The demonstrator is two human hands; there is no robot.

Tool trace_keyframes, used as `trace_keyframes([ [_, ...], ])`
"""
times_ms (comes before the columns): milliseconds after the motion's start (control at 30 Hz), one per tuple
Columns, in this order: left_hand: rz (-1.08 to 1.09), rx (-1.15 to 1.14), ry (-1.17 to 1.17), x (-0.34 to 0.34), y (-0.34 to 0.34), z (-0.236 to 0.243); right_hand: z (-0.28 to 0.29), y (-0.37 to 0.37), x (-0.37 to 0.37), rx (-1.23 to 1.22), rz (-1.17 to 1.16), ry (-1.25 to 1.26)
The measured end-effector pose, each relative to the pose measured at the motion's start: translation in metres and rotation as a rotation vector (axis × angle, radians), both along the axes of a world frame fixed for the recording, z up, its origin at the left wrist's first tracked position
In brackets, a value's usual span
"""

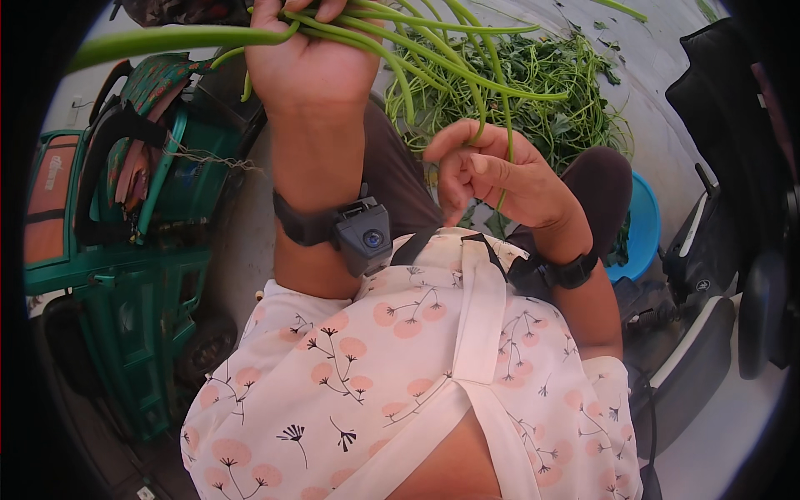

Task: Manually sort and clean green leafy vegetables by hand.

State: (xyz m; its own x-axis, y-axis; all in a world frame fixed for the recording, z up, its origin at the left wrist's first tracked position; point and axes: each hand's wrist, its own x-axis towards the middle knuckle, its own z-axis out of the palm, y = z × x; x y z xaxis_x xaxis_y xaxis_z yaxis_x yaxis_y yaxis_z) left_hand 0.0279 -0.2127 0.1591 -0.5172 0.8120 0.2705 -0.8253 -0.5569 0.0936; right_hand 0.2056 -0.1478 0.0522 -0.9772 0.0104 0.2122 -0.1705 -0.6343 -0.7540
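Smooth, slender green stems are grasped by the left hand, left of the pile, their tips spread above it. The right hand is held curled before the pile, against hanging stems; whether one is pinched cannot be told. The tangled, leafy pile is ragged-edged, bordered on its right by bare, pale floor. A round blue basin is set at its near right.

No text is legible (pale marks on the orange panel are too small).
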Motion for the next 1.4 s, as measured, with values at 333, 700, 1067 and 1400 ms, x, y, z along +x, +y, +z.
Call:
trace_keyframes([
  [333, 0.187, -0.048, 0.018, -0.038, -0.024, -0.015, -0.001, 0.022, 0.027, -0.049, -0.373, -0.116],
  [700, 0.228, 0.019, -0.081, -0.044, -0.032, -0.028, -0.009, 0.032, 0.016, -0.078, -0.631, -0.061],
  [1067, 0.325, -0.084, 0.016, -0.016, -0.011, -0.041, 0.023, -0.026, -0.048, 0.112, -0.119, -0.024],
  [1400, 0.367, -0.191, -0.05, -0.05, -0.037, -0.042, 0.002, -0.007, -0.022, 0.384, -0.415, -0.227],
])
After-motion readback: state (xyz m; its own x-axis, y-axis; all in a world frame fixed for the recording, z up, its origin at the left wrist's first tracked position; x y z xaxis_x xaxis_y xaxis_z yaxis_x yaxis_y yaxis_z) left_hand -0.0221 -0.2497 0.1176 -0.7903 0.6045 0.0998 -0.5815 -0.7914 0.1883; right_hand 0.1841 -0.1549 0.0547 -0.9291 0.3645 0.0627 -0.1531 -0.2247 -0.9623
